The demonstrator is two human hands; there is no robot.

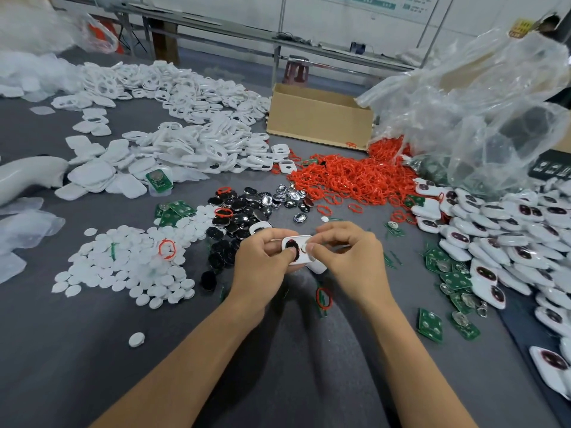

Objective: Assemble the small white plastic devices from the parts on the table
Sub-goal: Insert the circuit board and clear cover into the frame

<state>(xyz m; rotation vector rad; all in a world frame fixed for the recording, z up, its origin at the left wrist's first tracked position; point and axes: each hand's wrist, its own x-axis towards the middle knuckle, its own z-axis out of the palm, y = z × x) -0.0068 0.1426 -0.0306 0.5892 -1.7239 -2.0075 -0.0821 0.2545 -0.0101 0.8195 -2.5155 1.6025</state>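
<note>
My left hand (262, 257) grips a small white plastic shell (304, 250) at the table's centre, thumb pressed on a black oval insert (292, 246) seated in it. My right hand (349, 251) pinches at the shell's right side with thumb and forefinger; whatever sits between those fingertips is too small to make out. Another white shell (318, 267) lies just under the held one. Parts lie around: white discs (133, 264), black and mirrored ovals (244, 211), red rubber rings (349, 177), green circuit boards (445, 273).
White shells (191, 118) are heaped at the back left. A stack of shells with dark ovals fitted (506, 242) fills the right edge. A cardboard box (318, 118) and a clear plastic bag (482, 112) stand behind. Bare grey table (92, 350) lies near the front.
</note>
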